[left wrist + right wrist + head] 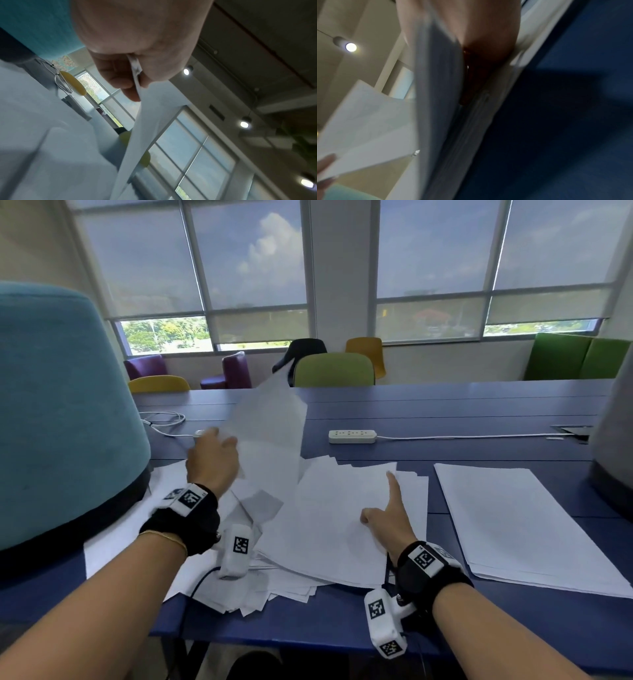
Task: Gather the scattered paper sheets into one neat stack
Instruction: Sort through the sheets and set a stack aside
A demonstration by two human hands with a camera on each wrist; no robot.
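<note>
Loose white sheets (329,515) lie in a messy, overlapping pile on the blue table (462,412) in front of me. My left hand (215,453) holds one sheet (270,419) raised and tilted above the pile's left side. In the left wrist view, thumb and fingers (120,78) pinch that sheet's edge (137,135). My right hand (387,515) is at the pile's right edge, index finger and thumb on top and the other fingers tucked beneath the upper sheets. The right wrist view shows layered sheet edges (479,121) beside the palm, blurred. A squared stack (524,525) lies to the right.
A teal padded chair back (61,412) crowds the left side and covers part of the pile. A grey upholstered shape (616,460) stands at the right edge. Behind the pile lie a white power strip (352,436) and a white cable (164,419). Coloured chairs line the far side.
</note>
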